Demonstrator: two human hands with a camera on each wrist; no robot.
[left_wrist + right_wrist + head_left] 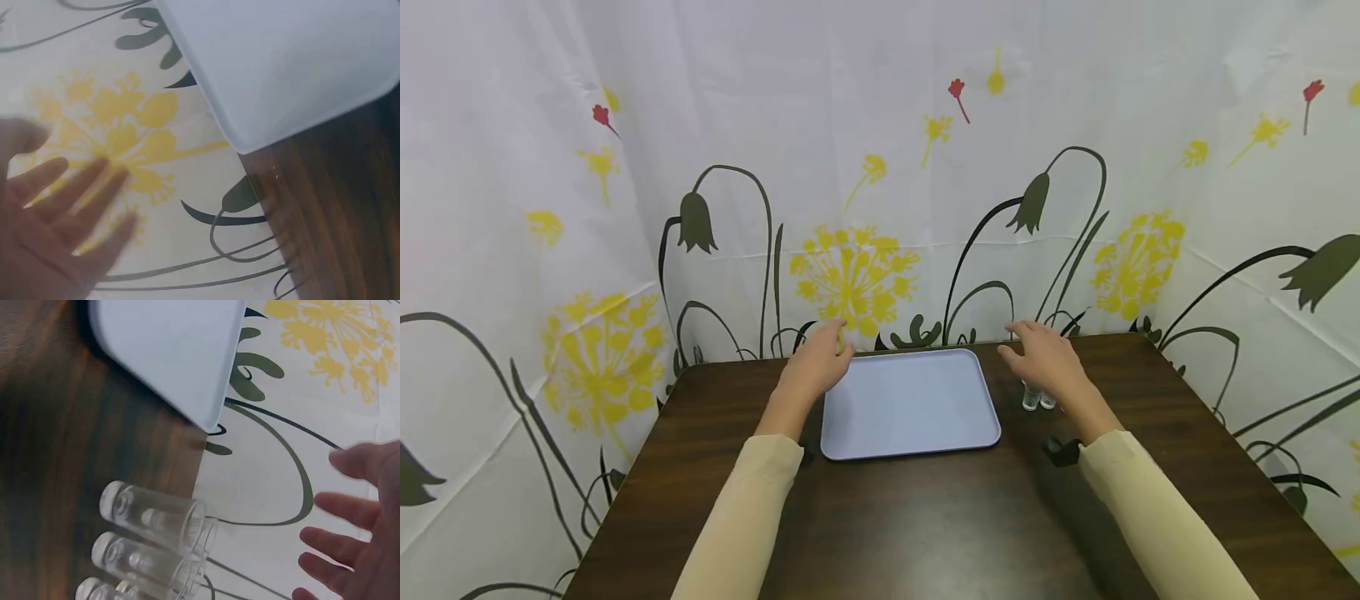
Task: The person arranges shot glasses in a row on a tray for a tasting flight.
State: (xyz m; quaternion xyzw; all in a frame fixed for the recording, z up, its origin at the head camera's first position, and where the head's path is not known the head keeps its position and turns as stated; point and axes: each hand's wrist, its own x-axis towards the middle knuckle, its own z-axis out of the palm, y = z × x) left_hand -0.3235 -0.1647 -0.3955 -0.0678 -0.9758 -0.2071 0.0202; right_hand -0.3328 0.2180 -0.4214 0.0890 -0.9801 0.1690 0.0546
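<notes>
A pale blue-grey tray with a low rim lies on the table between the two hands. Above its left side is my left hand, empty; the left wrist view shows its fingers spread and blurred. My right hand hovers to the right of the tray and holds nothing, its fingers apart in the right wrist view. Under this hand stand several clear drinking glasses with thick bases. In the head view the hand and wrist mostly cover the glasses.
The dark brown wooden table has its far edge close behind the tray. A white curtain printed with yellow, green and red flowers hangs behind the table and along both sides. A black strap shows at the right wrist.
</notes>
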